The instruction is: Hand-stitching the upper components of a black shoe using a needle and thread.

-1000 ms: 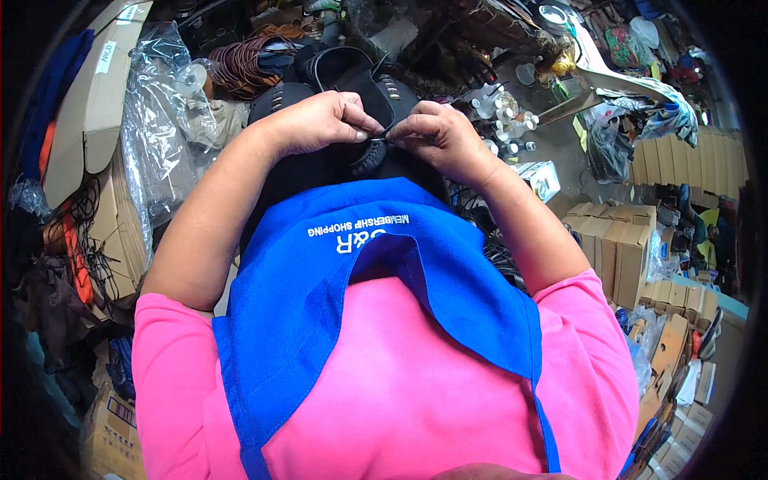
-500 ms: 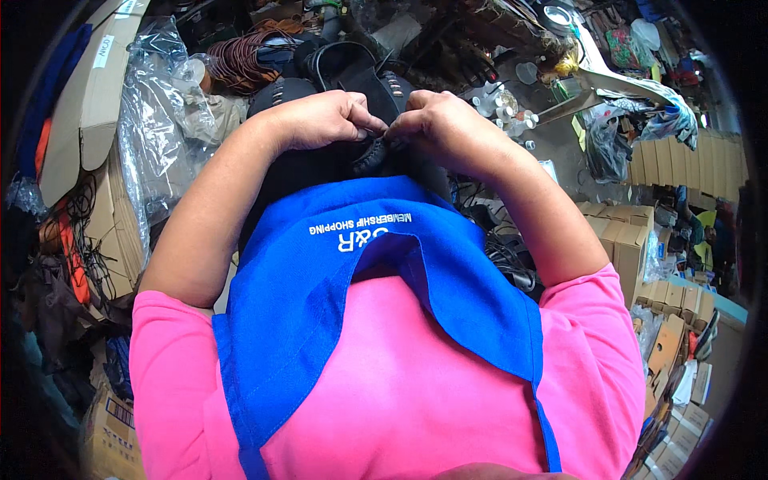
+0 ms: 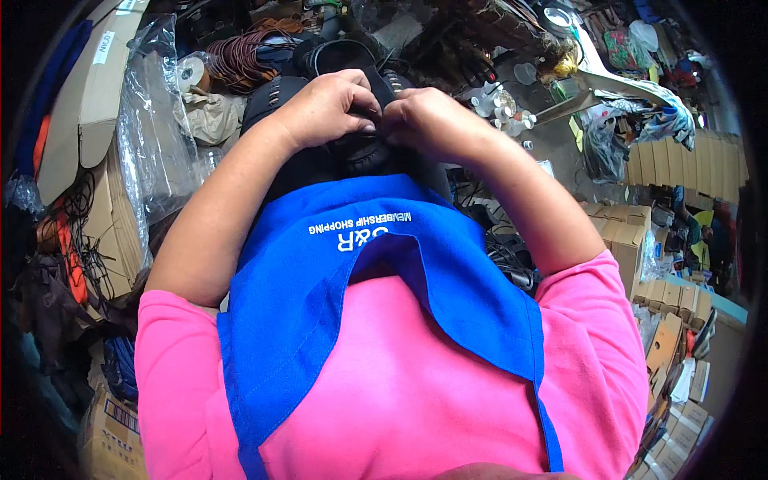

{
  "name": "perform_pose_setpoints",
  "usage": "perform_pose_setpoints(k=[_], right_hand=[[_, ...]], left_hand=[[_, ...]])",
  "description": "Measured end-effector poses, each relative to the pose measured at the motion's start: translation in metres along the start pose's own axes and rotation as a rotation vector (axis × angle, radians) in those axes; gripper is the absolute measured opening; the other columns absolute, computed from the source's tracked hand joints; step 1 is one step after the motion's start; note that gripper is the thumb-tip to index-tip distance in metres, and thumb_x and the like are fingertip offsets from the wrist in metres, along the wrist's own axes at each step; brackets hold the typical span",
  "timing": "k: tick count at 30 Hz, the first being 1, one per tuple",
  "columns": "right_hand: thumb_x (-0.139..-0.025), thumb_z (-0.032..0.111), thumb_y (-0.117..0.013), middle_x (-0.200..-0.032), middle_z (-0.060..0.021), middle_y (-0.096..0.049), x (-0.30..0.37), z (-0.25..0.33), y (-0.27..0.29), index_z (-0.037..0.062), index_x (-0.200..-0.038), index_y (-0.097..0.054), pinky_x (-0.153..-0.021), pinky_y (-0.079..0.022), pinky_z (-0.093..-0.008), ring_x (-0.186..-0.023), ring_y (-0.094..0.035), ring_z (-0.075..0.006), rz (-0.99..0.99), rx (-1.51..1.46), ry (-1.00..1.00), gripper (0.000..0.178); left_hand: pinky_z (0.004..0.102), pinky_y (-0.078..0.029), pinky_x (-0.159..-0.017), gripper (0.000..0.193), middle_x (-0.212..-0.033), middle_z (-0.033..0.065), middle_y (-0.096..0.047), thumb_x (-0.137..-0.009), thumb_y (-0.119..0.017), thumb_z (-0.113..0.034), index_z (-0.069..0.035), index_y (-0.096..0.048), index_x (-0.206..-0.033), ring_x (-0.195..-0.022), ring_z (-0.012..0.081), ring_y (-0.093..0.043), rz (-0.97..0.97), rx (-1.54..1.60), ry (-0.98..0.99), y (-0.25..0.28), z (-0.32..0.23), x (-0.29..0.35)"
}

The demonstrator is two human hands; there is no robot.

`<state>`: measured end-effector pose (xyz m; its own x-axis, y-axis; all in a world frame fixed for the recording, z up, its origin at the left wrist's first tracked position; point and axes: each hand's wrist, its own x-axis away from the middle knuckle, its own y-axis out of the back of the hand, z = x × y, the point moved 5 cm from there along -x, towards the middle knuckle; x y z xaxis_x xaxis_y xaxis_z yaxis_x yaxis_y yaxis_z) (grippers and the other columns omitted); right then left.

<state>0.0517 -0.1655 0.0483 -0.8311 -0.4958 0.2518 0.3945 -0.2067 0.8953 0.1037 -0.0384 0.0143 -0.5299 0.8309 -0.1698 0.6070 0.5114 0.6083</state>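
On my lap, between my legs, lies a black shoe (image 3: 366,154) with stitching round its toe and its opening away from me. My left hand (image 3: 340,108) is closed at the shoe's left side, its fingers bent and the thumb near the stitched seam. From the other side my right hand (image 3: 422,120) meets it, fingertips pinched together close to the seam. Whatever the right fingers hold is too small or too dark to make out. A blue apron (image 3: 312,264) covers my front up to the shoe.
Coiled brown cords (image 3: 248,64) and a thread spool (image 3: 190,74) lie ahead on the left, beside clear plastic sheeting (image 3: 152,136) and cardboard (image 3: 88,120). At the right stand small clear bottles (image 3: 500,108), a pale bent bar (image 3: 608,82) and cardboard boxes (image 3: 620,228).
My left hand has shifted slightly up, and its pointing index finger has curled in. The right hand has turned and drawn slightly left and down, towards the shoe. More of the stitched toe shows.
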Motion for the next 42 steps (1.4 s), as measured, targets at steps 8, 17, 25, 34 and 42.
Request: perform_pose_setpoints(k=[8,17,25,34,42], right_hand=[[-0.072,0.010,-0.071,-0.083,-0.0131,-0.066,0.002,-0.003,-0.007,0.0078,-0.093,-0.070,-0.075,-0.050,-0.0333,-0.075,-0.064,-0.0239,-0.036,-0.369,-0.187,0.020],[-0.085,0.027,-0.069,-0.091,-0.0006,-0.056,0.031,-0.056,-0.018,0.0062,-0.098,-0.063,-0.069,-0.044,-0.0254,-0.080,-0.053,-0.0099,-0.211,-0.700,-0.183,0.025],[-0.082,0.018,-0.068,-0.091,-0.0089,-0.057,0.026,-0.062,-0.020,0.0005,-0.082,-0.063,-0.077,-0.046,-0.0308,-0.090,-0.056,-0.0188,-0.767,-0.403,-0.164,0.018],[-0.098,0.037,-0.044,-0.078,-0.0076,-0.059,0.003,-0.036,-0.026,0.0042,-0.091,-0.060,-0.079,-0.045,-0.0389,-0.076,-0.057,-0.0210,-0.832,-2.095,-0.261,0.037],[-0.099,0.033,-0.042,-0.057,-0.0027,-0.040,0.046,-0.022,-0.034,0.0090,-0.067,-0.042,-0.073,-0.044,-0.0369,-0.053,-0.040,-0.0150,-0.419,-1.843,0.059,0.040]], left_hand=[[0.0319,-0.047,-0.083,0.026,-0.094,0.0076,-0.054,-0.066,-0.076,-0.008,-0.006,-0.066,-0.089,-0.090,0.0241,-0.057,-0.063,-0.034,0.053,-0.002,-0.005,0.002],[0.0375,-0.049,-0.084,0.036,-0.101,0.0175,-0.063,-0.077,-0.068,-0.008,-0.004,-0.058,-0.111,-0.096,0.0338,-0.061,-0.016,-0.161,0.278,0.011,-0.038,0.070],[0.0278,-0.047,-0.077,0.021,-0.090,0.0086,-0.065,-0.094,-0.056,-0.020,-0.001,-0.064,-0.097,-0.085,0.0163,-0.060,-0.630,0.179,0.286,0.064,-0.017,0.075],[0.0387,-0.046,-0.079,0.047,-0.076,0.0106,-0.058,-0.101,-0.031,-0.040,-0.004,-0.054,-0.081,-0.084,0.0290,-0.061,-0.518,1.501,0.190,0.025,-0.019,0.043],[0.0289,-0.036,-0.063,0.041,-0.056,-0.0023,-0.029,-0.101,-0.037,-0.035,-0.015,-0.036,-0.065,-0.051,0.0129,-0.031,-0.476,1.557,0.429,0.035,0.034,0.065]])
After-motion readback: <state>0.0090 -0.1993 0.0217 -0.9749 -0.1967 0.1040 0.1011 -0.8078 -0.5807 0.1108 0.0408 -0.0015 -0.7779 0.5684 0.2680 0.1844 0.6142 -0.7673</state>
